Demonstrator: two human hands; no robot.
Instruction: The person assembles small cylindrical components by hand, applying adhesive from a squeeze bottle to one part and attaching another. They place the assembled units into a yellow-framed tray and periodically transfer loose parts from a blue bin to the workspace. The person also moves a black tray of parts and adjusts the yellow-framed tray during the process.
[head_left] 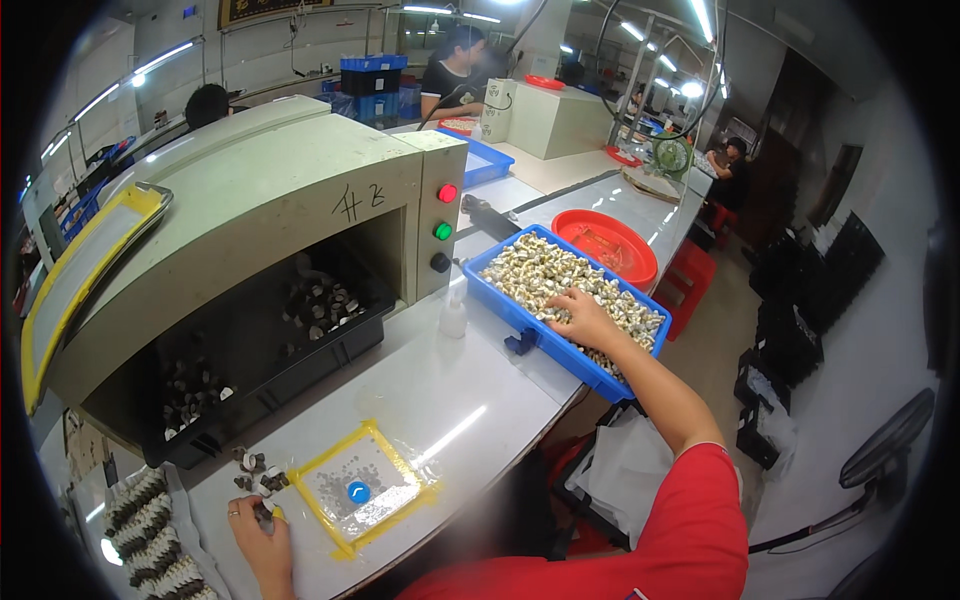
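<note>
White table [450, 385] carries everything we record here. Beige machine [280, 160] stands toward its left end, front opening facing the near edge. Blue tray [500, 301] sits at the table's right edge, heaped with small pale pieces [540, 270]. White sheet [397, 495], framed in yellow tape, lies by the near edge. Right hand [576, 318]: reaches over the tray's near right end to its middle, fingertips sunk among the pale pieces; we cannot tell whether they have closed on any. Left hand [262, 540]: left of the sheet, thumb and fingers brought together on a dark piece [264, 514]. We note loose dark-and-white pieces [258, 472] just off the sheet's far left corner, and a blue disc [359, 492] on the sheet.
</note>
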